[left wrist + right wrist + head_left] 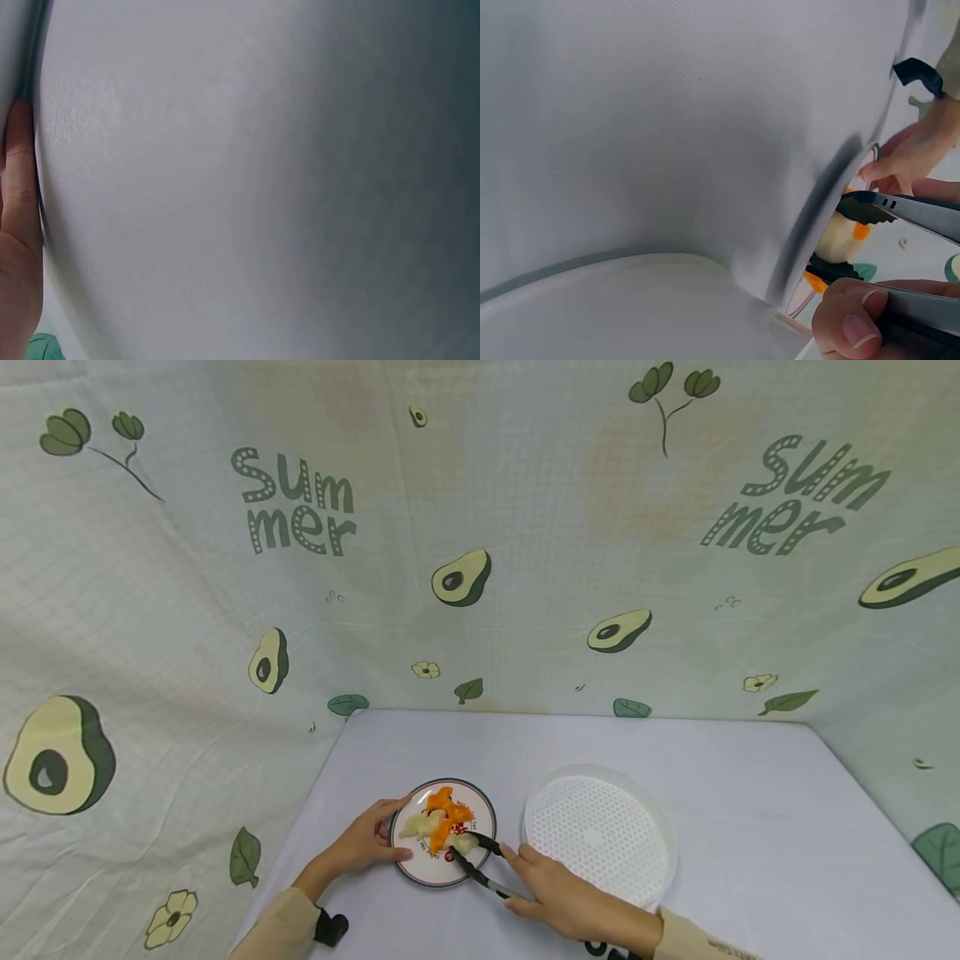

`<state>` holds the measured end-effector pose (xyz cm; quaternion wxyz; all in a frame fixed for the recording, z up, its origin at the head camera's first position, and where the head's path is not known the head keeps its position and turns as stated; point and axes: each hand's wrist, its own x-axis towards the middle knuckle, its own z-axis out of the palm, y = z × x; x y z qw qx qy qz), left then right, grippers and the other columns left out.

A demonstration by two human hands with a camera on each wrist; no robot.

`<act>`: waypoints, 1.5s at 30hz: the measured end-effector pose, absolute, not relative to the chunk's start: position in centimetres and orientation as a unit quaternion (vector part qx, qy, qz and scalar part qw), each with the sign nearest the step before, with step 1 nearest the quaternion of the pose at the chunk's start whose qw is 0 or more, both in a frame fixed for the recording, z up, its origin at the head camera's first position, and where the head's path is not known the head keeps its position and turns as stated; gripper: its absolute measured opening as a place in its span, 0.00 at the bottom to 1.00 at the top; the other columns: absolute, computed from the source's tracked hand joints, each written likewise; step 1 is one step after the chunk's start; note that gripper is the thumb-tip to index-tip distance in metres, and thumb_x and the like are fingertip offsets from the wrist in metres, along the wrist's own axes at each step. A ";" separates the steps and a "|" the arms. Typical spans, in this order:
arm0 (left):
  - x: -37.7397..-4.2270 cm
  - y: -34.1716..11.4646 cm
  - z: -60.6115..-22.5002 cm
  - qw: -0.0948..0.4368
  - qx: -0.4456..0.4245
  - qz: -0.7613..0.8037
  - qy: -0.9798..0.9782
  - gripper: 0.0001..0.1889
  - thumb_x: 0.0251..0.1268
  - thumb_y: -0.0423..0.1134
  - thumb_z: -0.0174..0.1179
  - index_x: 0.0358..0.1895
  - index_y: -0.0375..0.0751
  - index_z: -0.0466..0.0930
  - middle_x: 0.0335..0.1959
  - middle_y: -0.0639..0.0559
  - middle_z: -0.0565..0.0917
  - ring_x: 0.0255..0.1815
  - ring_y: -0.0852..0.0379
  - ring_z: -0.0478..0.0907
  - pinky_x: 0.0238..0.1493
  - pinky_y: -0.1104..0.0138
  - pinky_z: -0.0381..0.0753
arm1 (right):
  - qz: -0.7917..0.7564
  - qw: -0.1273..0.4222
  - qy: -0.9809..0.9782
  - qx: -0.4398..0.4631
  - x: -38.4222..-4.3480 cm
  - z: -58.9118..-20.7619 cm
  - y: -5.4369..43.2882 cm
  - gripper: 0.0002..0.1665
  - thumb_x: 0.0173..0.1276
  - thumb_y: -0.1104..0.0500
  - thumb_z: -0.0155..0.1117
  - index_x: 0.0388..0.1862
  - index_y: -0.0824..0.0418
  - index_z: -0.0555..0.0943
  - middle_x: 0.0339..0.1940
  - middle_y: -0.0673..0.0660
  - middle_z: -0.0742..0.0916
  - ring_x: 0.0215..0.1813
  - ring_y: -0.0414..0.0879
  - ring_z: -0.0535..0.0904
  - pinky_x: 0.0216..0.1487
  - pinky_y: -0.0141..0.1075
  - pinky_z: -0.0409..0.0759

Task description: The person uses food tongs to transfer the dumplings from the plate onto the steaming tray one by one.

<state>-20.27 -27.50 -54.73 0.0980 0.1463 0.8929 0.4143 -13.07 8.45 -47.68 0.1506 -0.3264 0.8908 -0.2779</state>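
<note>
A round white plate (482,804) with a dark rim holds several dumpling-like pieces, orange ones (450,807) and cream ones (422,824). My left hand (366,837) grips the plate's left edge, thumb near the front and fingers farther back. In the left wrist view, a finger (20,172) lies along the plate's side. Black-tipped metal tongs (489,883) are held in my right hand (558,893). Their spread tips reach over the plate's right side, one on either side of a cream piece (462,843). The right wrist view shows this cream piece (837,240) between the tips.
To the right of the plate stands a round white tray (592,831) with a perforated base, partly under my right forearm. White cloth (750,827) covers the table. A curtain (525,510) printed with avocados hangs behind and at both sides.
</note>
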 end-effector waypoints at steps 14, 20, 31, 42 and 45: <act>-20.2 -27.5 -54.5 0.104 0.150 0.423 0.888 0.48 0.50 0.45 0.78 0.75 0.42 0.64 0.62 0.42 0.71 0.35 0.55 0.65 0.33 0.70 0.70 | -0.271 0.149 0.892 -0.331 -12.8 -47.6 8.6 0.41 0.72 0.47 0.64 0.74 0.69 0.65 0.49 0.57 0.78 0.38 0.36 0.72 0.37 0.31 0.76; -20.2 -27.4 -54.4 0.101 0.152 0.420 0.889 0.48 0.50 0.46 0.78 0.75 0.42 0.64 0.61 0.43 0.71 0.35 0.56 0.65 0.33 0.70 0.70 | -0.276 0.145 0.891 -0.330 -12.7 -47.1 9.0 0.42 0.71 0.47 0.65 0.75 0.68 0.65 0.48 0.57 0.79 0.40 0.37 0.73 0.38 0.33 0.77; -20.0 -27.3 -54.2 0.101 0.148 0.420 0.890 0.48 0.50 0.45 0.78 0.75 0.41 0.64 0.61 0.43 0.71 0.34 0.57 0.65 0.33 0.70 0.69 | -0.294 0.132 0.893 -0.314 -12.5 -45.3 10.3 0.44 0.73 0.40 0.60 0.76 0.68 0.63 0.54 0.59 0.79 0.47 0.43 0.76 0.45 0.40 0.79; -19.9 -27.4 -54.2 0.099 0.157 0.418 0.889 0.47 0.51 0.44 0.78 0.75 0.40 0.64 0.62 0.42 0.71 0.34 0.58 0.65 0.33 0.70 0.69 | -0.329 0.101 0.896 -0.280 -12.4 -43.8 13.6 0.46 0.74 0.37 0.55 0.77 0.67 0.61 0.68 0.75 0.70 0.69 0.69 0.67 0.61 0.63 0.67; -19.9 -27.4 -54.2 0.099 0.158 0.416 0.890 0.47 0.51 0.45 0.78 0.75 0.40 0.64 0.62 0.42 0.71 0.33 0.58 0.65 0.33 0.70 0.69 | -0.330 0.086 0.901 -0.269 -12.5 -43.5 14.8 0.45 0.74 0.38 0.56 0.77 0.67 0.61 0.68 0.77 0.69 0.69 0.72 0.64 0.61 0.66 0.65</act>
